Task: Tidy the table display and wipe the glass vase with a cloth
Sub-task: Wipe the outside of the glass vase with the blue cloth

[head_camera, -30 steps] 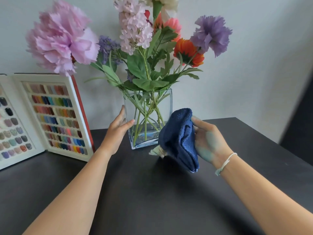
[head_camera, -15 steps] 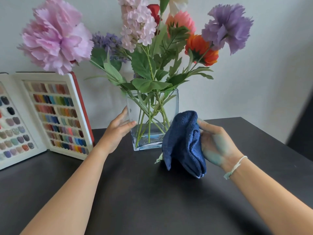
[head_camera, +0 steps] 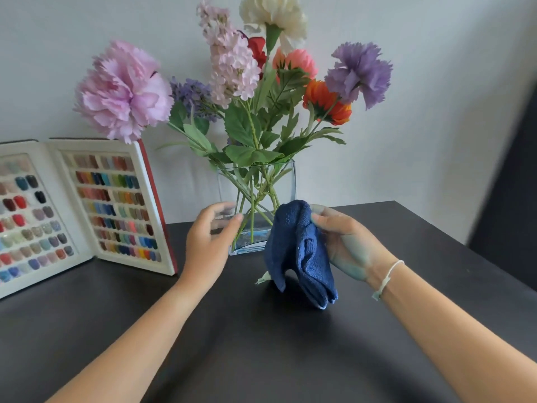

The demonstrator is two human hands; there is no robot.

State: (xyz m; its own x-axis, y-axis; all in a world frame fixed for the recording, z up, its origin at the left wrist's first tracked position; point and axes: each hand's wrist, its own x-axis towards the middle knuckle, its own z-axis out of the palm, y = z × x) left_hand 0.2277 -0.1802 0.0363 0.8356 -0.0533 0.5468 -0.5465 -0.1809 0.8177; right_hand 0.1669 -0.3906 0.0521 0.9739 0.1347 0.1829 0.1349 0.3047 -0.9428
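A square glass vase (head_camera: 280, 181) with a little water and artificial flowers (head_camera: 235, 68) stands on the black table (head_camera: 261, 350) near the wall. My right hand (head_camera: 345, 239) grips a folded dark blue cloth (head_camera: 296, 251), which hangs against the vase's lower right front and hides that corner. My left hand (head_camera: 206, 242) is at the vase's lower left edge, fingers curved, apart and blurred. I cannot tell whether they touch the glass.
An open white sample book of coloured nail tips (head_camera: 110, 205) stands propped against the wall to the left of the vase. A small pale tag (head_camera: 263, 279) sticks out below the cloth. The table's right edge runs beside a dark area.
My left hand has slid from the vase's left side to its front left corner. The cloth stays at the right front. My head has tilted up, so more flowers show.
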